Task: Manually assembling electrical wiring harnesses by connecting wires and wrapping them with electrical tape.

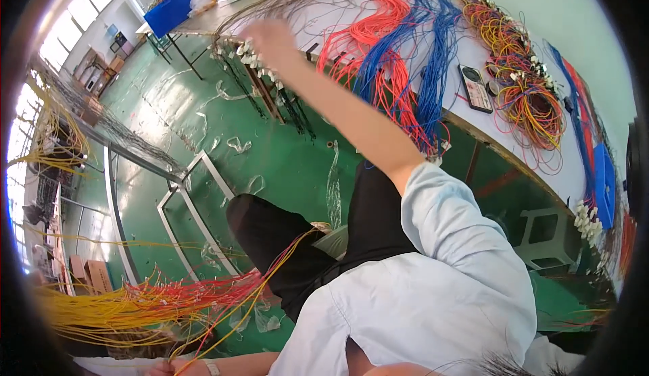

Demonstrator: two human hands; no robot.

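Note:
Stretched out to the upper left, my right hand (270,43) is smeared by motion over the table's edge, and its fingers cannot be made out. Just below it, dark wires with white connectors (251,58) hang off the edge. My left hand (184,368) shows in part at the lower left, a pale band at its wrist, fingers closed around thin yellow wires (203,335). Above that hand spreads a thick bundle of yellow wires (88,308) with red ends (209,288). A few of these wires reach across to my lap.
The white table (541,129) bears red wires (378,14), blue wires (439,38), a coiled multicoloured bundle (534,106) and a black-framed handheld device (475,87). A grey metal frame (196,207) stands left of my knees. Plastic scraps (236,145) litter the green floor. A plastic stool (547,237) is under the table.

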